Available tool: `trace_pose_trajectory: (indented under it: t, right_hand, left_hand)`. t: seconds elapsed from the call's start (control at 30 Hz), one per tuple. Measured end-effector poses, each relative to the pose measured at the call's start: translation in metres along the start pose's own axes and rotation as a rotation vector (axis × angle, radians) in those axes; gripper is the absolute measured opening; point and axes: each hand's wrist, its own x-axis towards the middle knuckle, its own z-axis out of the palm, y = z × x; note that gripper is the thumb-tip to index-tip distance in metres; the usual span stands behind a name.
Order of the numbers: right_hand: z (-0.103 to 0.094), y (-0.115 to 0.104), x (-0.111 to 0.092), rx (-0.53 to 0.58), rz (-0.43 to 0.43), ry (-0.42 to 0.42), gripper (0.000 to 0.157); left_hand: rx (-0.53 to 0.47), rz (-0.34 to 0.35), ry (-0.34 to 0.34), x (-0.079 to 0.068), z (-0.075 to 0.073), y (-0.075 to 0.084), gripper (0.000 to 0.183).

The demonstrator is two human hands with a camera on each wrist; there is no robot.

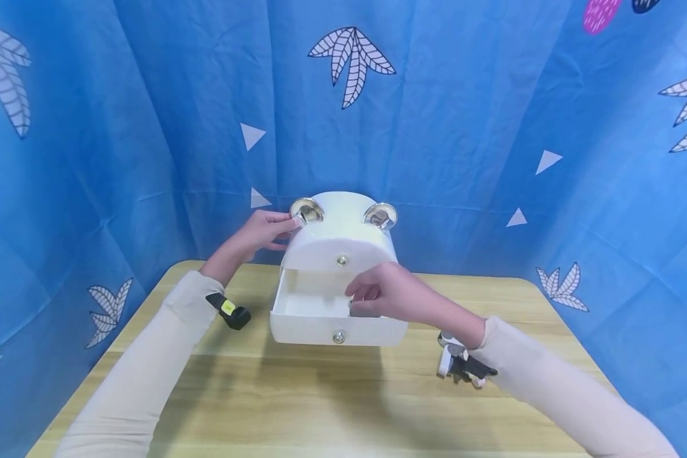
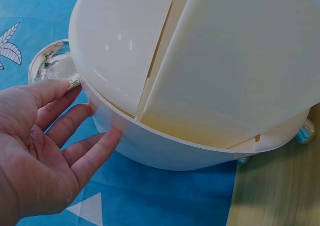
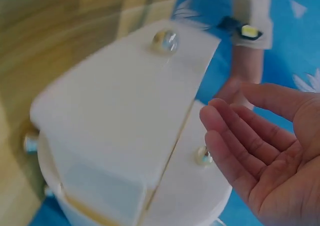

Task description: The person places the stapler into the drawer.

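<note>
A: So what kind of surface and room?

B: Seeing a pale wood-look tabletop, grain running side to side, back corners rounded off. Closed in at the back and both sides by a blue curtain, kinda creased, printed with leaves and white triangles.

A: Nice. And on the wood?

B: Got a white box toward the back, about midway across, near the curtain. Drawer pulled out at the front. Off to the right, by the right sleeve, a small heap of bits, too tiny to make out. Soft shadows in front of the box too.

A: Grips?

B: Left grip: pinching the shiny ear on that side, other fingertips against the box wall. Right grip: released, fingers loosely bent, over the right end of the drawer.
</note>
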Motion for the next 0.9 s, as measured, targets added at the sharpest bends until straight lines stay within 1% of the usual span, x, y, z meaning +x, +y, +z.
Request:
trace_pose_trajectory:
  t: [0.1,0.27,0.4,0.5,0.57,0.7,0.9]
  right_hand:
    - [0.008,0.0,-0.011,0.068,0.013,0.02,0.016]
    - [0.032,0.007,-0.028,0.218,0.074,-0.022,0.015]
    - [0.056,0.018,-0.037,0.325,0.086,-0.047,0.012]
    - [0.074,0.026,-0.04,0.413,0.1,-0.051,0.012]
    - [0.084,0.031,-0.041,0.499,0.132,-0.05,0.015]
    - [0.1,0.036,-0.041,0.617,0.21,-0.025,0.021]
    - [0.113,0.035,-0.036,0.692,0.236,0.032,0.027]
  left_hand:
    - [0.006,0.006,0.007,0.0,0.001,0.001,0.048]
    - [0.002,0.001,0.009,0.0,0.002,0.002,0.048]
    - [-0.008,0.003,0.003,0.0,0.002,0.002,0.047]
    - [-0.004,0.002,-0.001,-0.001,0.002,0.002,0.048]
    - [0.003,0.0,0.003,-0.001,0.001,0.001,0.048]
    - [0.002,0.012,0.014,-0.001,0.001,0.0,0.047]
    - [-0.003,0.013,0.021,0.001,0.001,0.0,0.047]
